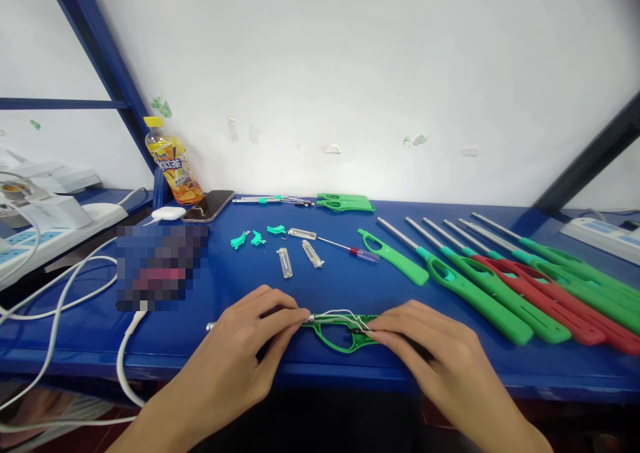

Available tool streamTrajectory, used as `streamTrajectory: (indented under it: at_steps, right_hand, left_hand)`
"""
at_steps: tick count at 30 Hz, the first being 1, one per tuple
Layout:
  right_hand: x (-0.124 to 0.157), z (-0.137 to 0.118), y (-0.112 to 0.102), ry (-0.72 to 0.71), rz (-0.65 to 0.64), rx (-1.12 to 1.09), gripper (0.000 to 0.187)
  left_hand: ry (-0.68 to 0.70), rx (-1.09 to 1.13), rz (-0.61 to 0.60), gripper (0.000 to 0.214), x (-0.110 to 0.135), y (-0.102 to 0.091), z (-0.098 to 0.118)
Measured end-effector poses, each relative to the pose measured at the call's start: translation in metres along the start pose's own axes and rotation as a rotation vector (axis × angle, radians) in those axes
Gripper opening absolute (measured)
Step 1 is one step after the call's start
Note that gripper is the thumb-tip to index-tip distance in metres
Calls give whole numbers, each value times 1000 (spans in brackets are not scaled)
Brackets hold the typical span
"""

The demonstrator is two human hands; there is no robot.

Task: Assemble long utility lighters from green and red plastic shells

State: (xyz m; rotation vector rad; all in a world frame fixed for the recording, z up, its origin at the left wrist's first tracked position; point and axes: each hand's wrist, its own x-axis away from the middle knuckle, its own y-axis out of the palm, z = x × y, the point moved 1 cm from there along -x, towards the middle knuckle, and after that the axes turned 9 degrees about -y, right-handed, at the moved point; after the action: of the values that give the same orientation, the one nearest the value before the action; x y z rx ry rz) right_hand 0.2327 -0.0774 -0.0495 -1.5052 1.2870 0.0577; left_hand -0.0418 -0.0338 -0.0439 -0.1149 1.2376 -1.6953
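Observation:
An opened gas lighter (330, 346) with a green half-shell lies along the front of the table, its trigger loop towards me. My left hand (253, 343) pinches its metal tube (211, 326) where it meets the shell. White wires (340, 312) run loosely from the tube to a small black part by the trigger. My right hand (440, 346) is closed over the handle end, fingertips at the wires and black part; the rest of the handle is hidden under it. Beyond lie clear fuel tanks (285, 263), teal triggers (240, 240), a screwdriver (363, 254) and a green half-shell (400, 260).
Assembled green and red lighters (480, 296) fan out on the right. More green shells (346, 203) and metal tubes (255, 200) lie by the wall. A drink bottle (175, 166), phone (209, 206), blurred-out object (163, 266) and white cables (55, 320) occupy the left.

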Motion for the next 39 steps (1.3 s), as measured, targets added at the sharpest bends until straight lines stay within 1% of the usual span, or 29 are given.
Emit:
streamTrajectory:
  at_steps: [18,25,27,32,39]
  right_hand:
    - [1,1,1,17,-5,-7,15]
    - [1,1,0,2,-5,-22,15]
    - [1,0,0,3,-7,-26,16]
    - [0,0,0,17,-15,-38,16]
    - [1,1,0,13,-7,-41,15]
  left_hand:
    - [-14,-85,-39,28,2,-3,3]
    - [-32,-124,-40,25,1,0,1]
    - [-28,-152,-57,28,1,1,0]
    - [-6,-169,-162,52,3,-3,-1]
    - [82,-138,-132,60,6,-4,-3]
